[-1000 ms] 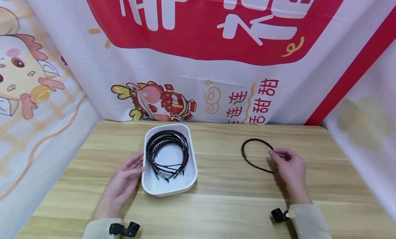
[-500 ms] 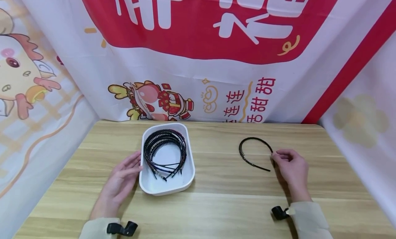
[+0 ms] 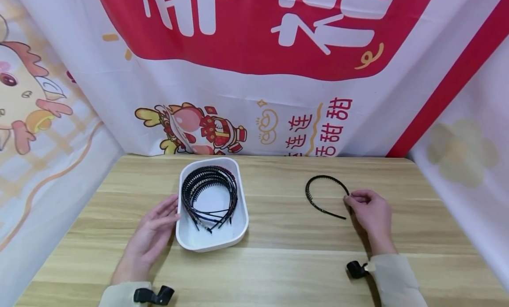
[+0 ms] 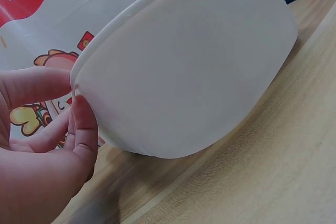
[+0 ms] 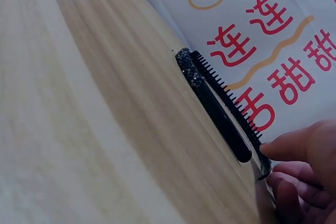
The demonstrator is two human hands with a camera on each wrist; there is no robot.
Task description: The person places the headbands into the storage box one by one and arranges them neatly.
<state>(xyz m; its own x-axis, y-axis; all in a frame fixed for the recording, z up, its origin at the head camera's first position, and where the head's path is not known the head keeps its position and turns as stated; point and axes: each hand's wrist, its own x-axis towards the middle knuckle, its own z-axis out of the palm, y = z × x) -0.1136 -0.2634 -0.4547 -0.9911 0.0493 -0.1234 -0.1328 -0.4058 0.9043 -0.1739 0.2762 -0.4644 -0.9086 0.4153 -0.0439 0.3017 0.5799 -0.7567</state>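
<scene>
A white plastic tub stands at the left of the table, with several black toothed headbands nested inside it. My left hand touches the tub's outer left side with thumb and fingertips. In the left wrist view, those fingertips meet the tub wall near its rim. At the right, my right hand pinches one end of a single black headband; its curve points away to the left. The right wrist view shows fine teeth and a glittery part on this headband. Its other end is free.
The wooden table runs back to a white and red printed cloth. Printed cloth also hangs along the left, and more cloth along the right. A black clip is on the right sleeve.
The free end of the headband, earlier reaching the right hand, now stands apart from it. The whole head view has shifted slightly. My left hand remains against the tub.
</scene>
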